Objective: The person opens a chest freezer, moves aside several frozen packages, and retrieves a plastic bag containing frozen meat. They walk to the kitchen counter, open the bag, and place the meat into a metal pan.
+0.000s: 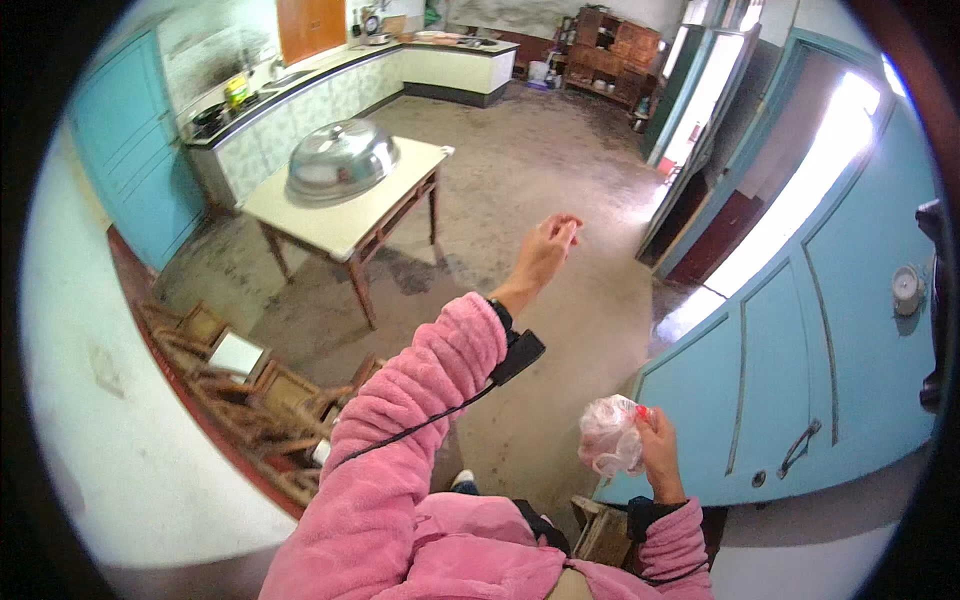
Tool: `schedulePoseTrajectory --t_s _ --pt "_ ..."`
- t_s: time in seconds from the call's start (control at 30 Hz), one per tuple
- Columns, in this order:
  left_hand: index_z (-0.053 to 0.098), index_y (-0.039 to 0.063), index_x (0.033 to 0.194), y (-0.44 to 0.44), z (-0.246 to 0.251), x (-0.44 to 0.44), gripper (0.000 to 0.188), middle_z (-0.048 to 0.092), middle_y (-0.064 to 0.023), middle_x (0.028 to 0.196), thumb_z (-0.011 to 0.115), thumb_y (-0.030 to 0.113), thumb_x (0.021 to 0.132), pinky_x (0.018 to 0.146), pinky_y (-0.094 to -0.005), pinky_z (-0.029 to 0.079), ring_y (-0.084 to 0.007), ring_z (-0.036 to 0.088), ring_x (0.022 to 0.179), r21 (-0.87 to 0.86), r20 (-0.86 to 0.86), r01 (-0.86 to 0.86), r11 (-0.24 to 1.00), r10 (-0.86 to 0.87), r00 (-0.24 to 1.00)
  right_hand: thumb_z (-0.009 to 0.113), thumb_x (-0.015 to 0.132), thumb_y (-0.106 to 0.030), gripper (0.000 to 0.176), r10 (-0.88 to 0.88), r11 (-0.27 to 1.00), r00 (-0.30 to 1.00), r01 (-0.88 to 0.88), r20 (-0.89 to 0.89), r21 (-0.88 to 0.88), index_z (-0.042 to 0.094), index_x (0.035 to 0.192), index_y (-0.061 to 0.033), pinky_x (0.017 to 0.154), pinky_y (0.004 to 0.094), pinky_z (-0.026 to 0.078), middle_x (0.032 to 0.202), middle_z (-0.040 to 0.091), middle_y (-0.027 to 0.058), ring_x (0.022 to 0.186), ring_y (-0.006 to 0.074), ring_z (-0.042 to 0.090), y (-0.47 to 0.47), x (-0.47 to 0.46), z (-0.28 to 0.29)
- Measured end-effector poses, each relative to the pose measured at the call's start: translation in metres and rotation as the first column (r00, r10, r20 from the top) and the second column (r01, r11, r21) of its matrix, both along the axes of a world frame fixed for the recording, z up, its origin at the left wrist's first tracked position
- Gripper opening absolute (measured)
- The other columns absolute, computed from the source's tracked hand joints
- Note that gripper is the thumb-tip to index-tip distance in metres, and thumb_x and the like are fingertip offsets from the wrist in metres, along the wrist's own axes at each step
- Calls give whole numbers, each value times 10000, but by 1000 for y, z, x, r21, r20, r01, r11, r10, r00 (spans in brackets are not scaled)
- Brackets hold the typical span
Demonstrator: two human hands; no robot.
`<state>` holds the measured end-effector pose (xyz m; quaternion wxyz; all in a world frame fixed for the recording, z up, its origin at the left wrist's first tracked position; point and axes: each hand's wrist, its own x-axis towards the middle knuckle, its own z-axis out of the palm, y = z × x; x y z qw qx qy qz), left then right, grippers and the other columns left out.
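Held out ahead over the concrete floor (510, 420), my left hand (547, 246) has its fingers curled together, and I see nothing in them. My right hand (660, 454), lower and to the right, grips the gathered top of a clear plastic bag (609, 439). A small red part shows by the thumb. What the bag holds is too blurred to name. It hangs beside a light-blue panelled door (694, 397) with a metal pull handle (799, 448).
A square table (409, 161) at left bears a domed metal food cover (341, 161). Wooden chairs (285, 390) line the left wall. Beyond run a kitchen counter (322, 112) and a wooden cabinet (611, 56). An open doorway (795, 187) stands at right.
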<state>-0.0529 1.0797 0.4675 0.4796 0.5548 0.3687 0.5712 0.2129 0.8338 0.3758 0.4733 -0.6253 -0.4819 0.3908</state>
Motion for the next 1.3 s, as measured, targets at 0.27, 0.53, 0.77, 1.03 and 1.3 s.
schedulePoseTrajectory --t_s 0.27,0.53,0.77,1.03,1.3 --pt "663 92 1101 193 -11 76 208 700 -109 935 518 183 983 681 -347 509 -222 661 744 607 -438 61 792 270 857 606 955 -130 116 -23 999 999 22 24 37 615 881 -41 639 241 419 806 560 -37 743 59 488 212 59 5" --pt "714 95 1027 374 -165 129 291 715 -108 846 543 321 962 699 -350 512 -258 677 750 11 -553 -40 999 39 832 640 934 -142 143 178 983 961 -181 -213 5 617 904 -4 621 275 423 796 578 -27 743 64 492 475 125 -42" --pt "710 87 1019 579 -102 142 341 707 -135 845 531 367 941 723 -401 506 -332 659 775 138 -643 -165 977 215 735 637 906 -128 150 318 948 939 -316 130 -34 577 967 -5 740 292 476 881 609 32 797 113 556 688 147 -41" --pt "697 76 1081 758 41 223 297 714 -117 887 563 299 938 711 -371 510 -274 668 786 360 -364 -111 926 249 897 518 963 -60 183 588 809 804 -585 -89 59 622 1111 -35 780 241 466 939 618 -5 859 82 547 860 163 54" --pt "695 98 1112 873 -32 201 272 713 -120 954 622 263 909 748 -371 531 -278 679 840 98 -603 255 962 -146 784 457 914 -41 198 621 766 732 -643 280 -19 635 985 6 834 286 473 903 657 42 896 124 577 1063 137 74"
